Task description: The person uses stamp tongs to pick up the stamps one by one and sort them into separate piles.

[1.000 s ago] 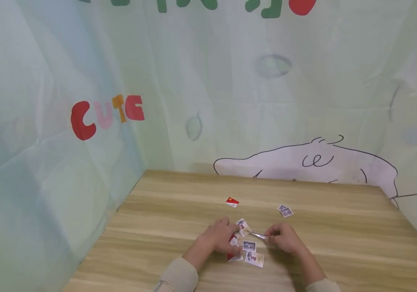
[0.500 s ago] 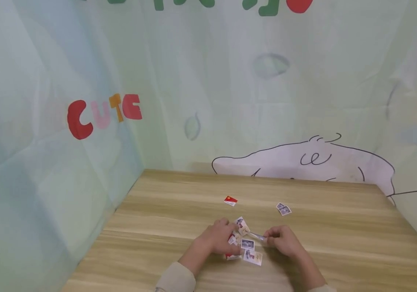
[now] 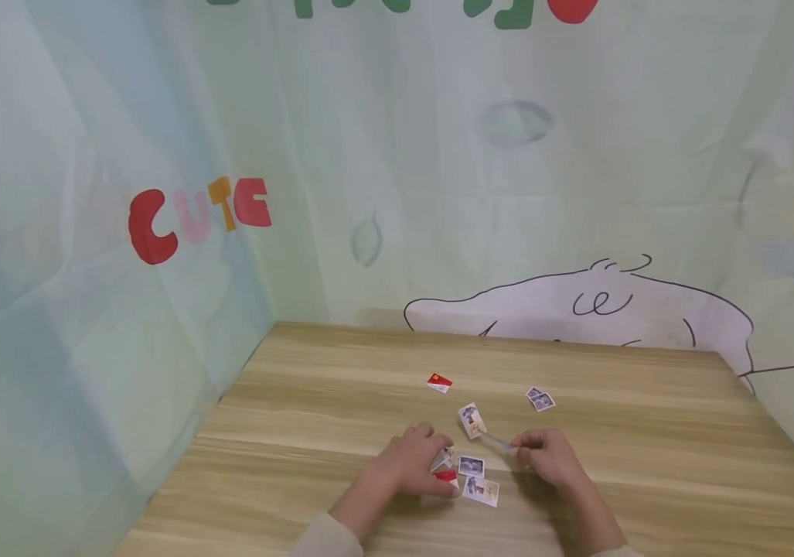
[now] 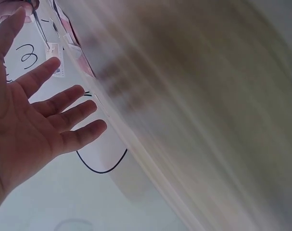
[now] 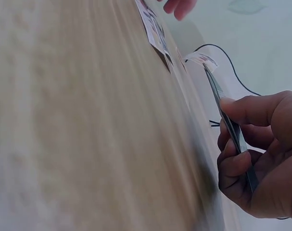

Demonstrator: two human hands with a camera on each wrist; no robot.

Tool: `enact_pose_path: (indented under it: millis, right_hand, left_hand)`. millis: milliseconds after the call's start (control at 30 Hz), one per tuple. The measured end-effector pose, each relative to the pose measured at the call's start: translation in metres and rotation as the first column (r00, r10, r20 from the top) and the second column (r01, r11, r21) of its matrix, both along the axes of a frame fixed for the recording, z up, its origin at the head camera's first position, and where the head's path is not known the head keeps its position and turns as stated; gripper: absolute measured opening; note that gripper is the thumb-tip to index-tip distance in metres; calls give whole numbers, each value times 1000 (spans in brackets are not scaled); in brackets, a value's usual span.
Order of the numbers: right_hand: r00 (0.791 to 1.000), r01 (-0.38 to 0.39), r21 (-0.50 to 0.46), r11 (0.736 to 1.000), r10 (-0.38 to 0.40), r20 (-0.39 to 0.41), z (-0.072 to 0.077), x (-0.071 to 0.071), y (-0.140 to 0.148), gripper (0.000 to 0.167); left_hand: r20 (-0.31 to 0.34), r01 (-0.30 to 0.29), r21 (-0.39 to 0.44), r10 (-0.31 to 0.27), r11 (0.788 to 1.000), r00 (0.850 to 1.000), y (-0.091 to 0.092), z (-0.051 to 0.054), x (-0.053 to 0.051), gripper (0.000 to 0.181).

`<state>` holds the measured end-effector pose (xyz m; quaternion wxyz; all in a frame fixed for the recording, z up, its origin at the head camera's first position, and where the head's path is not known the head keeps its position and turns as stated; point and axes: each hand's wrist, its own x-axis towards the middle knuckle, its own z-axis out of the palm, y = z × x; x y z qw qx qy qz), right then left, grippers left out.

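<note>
Lifted card (image 3: 471,420): has shifted farther back and rightward than half a second ago, so a gap now shows between it and the left hand (image 3: 413,462); one end is caught in the tips of the tweezers (image 3: 497,441), and both wrist views show it raised off the tabletop (image 3: 299,425).
Right hand (image 3: 546,458): fingers curled, thumb and fingers pinching the tweezers, which slant toward the card.
Left hand's pose: fingers spread and nearly straight, with nothing visible in its grasp; it hovers or rests over the nearer cards, and whether it touches them I cannot tell.
Cards by the left fingers: a pale one (image 3: 443,459) and a red-and-white one (image 3: 446,479), both partly covered by the hand.
Just right of those: a grey picture card (image 3: 471,466) and, nearer the person, a pale picture card (image 3: 482,490).
Farther back: a lone red card (image 3: 440,383) to the left, and two overlapping grey cards (image 3: 541,400) to the right.
Backdrop (image 3: 438,178): pale green, with coloured letters (image 3: 151,227) at left.
</note>
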<state>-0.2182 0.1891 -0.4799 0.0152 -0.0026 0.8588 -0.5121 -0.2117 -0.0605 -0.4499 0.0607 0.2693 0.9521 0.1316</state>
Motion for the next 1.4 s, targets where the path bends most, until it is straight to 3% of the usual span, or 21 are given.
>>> enact_pose_path:
  millis: [200, 400, 733, 1067, 1400]
  right_hand:
    - [1000, 19, 21, 1000, -19, 7, 1, -1, 4, 12]
    - [999, 28, 13, 1000, -28, 23, 2, -4, 6, 13]
    - [999, 23, 36, 999, -21, -29, 6, -20, 11, 10]
    - [997, 70, 11, 997, -71, 34, 6, -31, 11, 16]
    - [995, 98, 68, 993, -99, 15, 4, -34, 10, 16]
  left_hand:
    - [-11, 15, -11, -15, 1000, 1000, -4, 2, 5, 63]
    - [-32, 44, -44, -45, 998, 998, -11, 1, 4, 60]
    - [-42, 57, -52, -59, 997, 997, -20, 3, 6, 61]
    - [4, 38, -53, -38, 998, 999, -24, 1, 12, 63]
    - [63, 10, -31, -8, 999, 998, -26, 2, 15, 64]
